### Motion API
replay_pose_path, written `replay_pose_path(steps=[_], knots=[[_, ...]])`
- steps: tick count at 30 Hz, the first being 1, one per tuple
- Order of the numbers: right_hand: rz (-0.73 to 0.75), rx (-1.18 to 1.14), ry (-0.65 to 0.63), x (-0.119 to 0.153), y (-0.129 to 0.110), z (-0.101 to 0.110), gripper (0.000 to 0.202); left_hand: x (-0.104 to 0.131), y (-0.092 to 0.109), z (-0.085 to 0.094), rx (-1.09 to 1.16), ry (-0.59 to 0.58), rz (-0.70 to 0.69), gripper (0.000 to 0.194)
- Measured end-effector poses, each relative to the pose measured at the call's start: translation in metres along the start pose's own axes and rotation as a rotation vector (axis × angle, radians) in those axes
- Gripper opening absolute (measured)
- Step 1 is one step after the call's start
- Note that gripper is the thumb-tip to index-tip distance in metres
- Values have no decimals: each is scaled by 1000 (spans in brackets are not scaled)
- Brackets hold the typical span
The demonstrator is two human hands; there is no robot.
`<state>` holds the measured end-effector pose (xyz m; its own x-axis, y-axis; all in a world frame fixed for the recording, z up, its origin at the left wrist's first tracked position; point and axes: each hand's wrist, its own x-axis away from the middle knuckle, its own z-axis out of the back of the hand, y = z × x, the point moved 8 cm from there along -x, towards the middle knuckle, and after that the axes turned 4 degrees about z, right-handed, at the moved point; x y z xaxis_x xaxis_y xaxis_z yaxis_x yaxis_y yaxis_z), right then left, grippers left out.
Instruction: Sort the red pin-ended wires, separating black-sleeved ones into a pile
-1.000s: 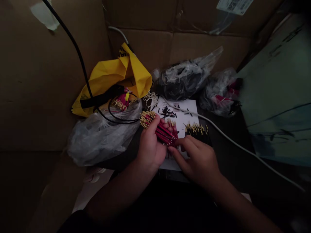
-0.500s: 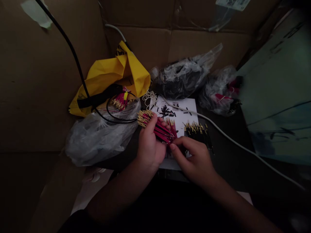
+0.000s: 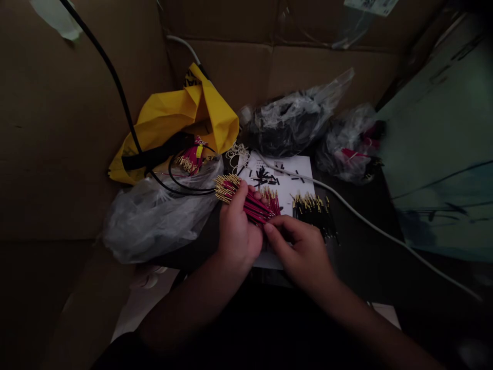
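Note:
My left hand is closed around a thick bundle of red and black wires with gold pin ends pointing up and to the left. At the bundle's lower right end, the thumb and forefinger of my right hand are pinched together, touching the wire tips. Whether a single wire sits in that pinch is too small to tell. Just behind the bundle lie more red wires with gold ends on a white printed sheet. To the right rests a pile of black wires with gold ends.
Short black sleeves are scattered on the sheet near some pale rubber bands. Behind stand a yellow bag and a plastic bag of black pieces. A clear bag lies left; a grey cable crosses the right side.
My right hand has shifted slightly left along the bundle's lower end. The bundle in my left hand has moved a little to the left.

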<state>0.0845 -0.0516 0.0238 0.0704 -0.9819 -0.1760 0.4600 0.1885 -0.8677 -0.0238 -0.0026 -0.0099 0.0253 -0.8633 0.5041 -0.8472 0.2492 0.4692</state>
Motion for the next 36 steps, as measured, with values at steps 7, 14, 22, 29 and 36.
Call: replay_pose_path(steps=[7, 14, 22, 29, 36], knots=[[0, 13, 50, 0, -2, 0, 8, 1, 0, -1, -5, -7, -9, 18], [87, 116, 86, 2, -11, 8, 11, 2, 1, -4, 21, -23, -18, 17], [18, 73, 150, 1, -4, 10, 7, 3, 3, -4, 26, -31, -32, 17], [17, 70, 152, -1, -4, 8, 9, 3, 4, -4, 42, -28, -41, 15], [103, 114, 152, -2, -15, 10, 10, 2, 5, -4, 33, -51, -65, 14]])
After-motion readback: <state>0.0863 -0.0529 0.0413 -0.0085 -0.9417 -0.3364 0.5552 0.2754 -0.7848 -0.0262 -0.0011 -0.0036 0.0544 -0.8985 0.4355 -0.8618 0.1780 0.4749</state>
